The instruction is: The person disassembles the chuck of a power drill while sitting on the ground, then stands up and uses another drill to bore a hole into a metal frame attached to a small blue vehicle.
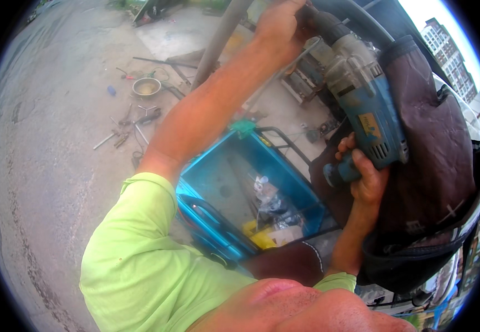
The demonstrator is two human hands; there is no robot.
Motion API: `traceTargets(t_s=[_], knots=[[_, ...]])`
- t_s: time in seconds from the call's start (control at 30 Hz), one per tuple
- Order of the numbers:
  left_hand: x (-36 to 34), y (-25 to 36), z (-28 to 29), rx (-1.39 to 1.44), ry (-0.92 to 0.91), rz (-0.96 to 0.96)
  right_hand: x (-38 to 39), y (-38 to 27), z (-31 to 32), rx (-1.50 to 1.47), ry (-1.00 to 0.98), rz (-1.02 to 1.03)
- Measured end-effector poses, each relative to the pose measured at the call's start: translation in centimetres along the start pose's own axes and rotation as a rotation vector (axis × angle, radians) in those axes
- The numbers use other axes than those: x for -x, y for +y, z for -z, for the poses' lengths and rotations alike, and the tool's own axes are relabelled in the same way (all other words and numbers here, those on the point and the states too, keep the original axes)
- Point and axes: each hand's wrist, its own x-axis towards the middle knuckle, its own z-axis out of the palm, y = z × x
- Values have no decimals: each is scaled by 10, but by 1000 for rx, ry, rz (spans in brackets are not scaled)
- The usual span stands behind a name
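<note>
A blue and grey electric drill [364, 102] is tilted at the upper right, its black nose toward the top of the view. My right hand [368, 177] is closed round its handle near the lower end. Stretched up across the middle, my left arm brings my left hand [279, 22] to the drill's nose. Its fingers curl beside the dark front part there, and what they grip is hidden at the frame's upper edge. Right beside the drill hangs a dark brown padded cover [434, 127].
Below my left arm is a blue open cargo box [229, 166] with bags and a yellow item inside. A metal bowl [147, 87] and several hand tools [121, 133] lie on the concrete ground. A grey pole [220, 44] rises beside my left forearm.
</note>
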Motion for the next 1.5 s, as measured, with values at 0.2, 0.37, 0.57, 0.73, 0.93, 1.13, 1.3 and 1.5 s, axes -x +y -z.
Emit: traceTargets(t_s=[0.2,0.37,0.57,0.73,0.93,1.13,1.3,1.5], knots=[[23,-12,-4,-5,-58,61,0,-2,-4,-4,21,-12],[71,-48,-25,-86,-172,137,1,-5,-2,18,21,-18],[79,-51,-40,-26,-159,228,0,-16,-8,16,44,-28],[85,-50,-40,-116,-187,225,1,-22,-10,58,17,-11],[87,-51,-46,-134,-154,187,3,-27,-21,-6,71,-52],[86,-50,-45,-185,-176,172,1,-24,-12,-21,-47,-65],[84,-51,-45,-169,-164,156,2,-23,-12,-50,-55,-81],[85,-49,-43,-227,-195,163,1,-21,-11,-46,-68,-64]])
